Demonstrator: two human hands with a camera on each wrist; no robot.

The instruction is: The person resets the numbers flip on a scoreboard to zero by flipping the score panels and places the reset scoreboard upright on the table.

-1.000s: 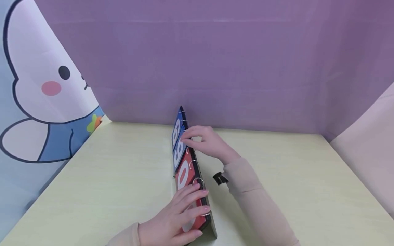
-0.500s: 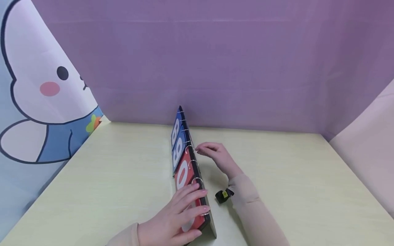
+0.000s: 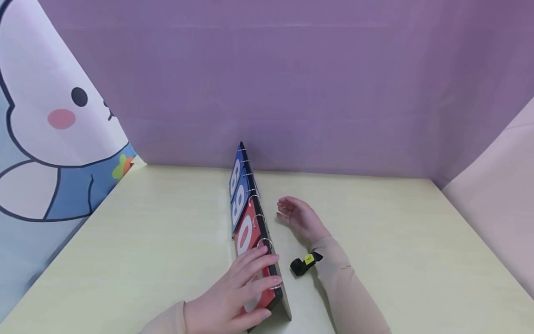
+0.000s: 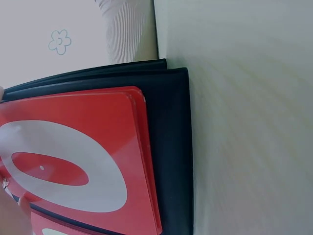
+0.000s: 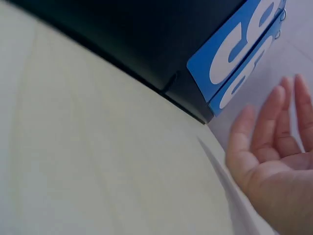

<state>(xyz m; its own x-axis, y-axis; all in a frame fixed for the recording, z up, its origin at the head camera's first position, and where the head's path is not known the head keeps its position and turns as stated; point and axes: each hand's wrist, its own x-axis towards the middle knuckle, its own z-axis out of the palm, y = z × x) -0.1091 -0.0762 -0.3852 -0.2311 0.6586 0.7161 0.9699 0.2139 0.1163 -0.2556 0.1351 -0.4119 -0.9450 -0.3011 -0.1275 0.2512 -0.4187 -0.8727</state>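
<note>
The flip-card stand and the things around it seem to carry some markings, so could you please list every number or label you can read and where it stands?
"0": near red card.
"0": far red card.
Near blue card and far blue card: white digits, too slanted to read for certain.
Yellow label on the small black object: too small to read.
</note>
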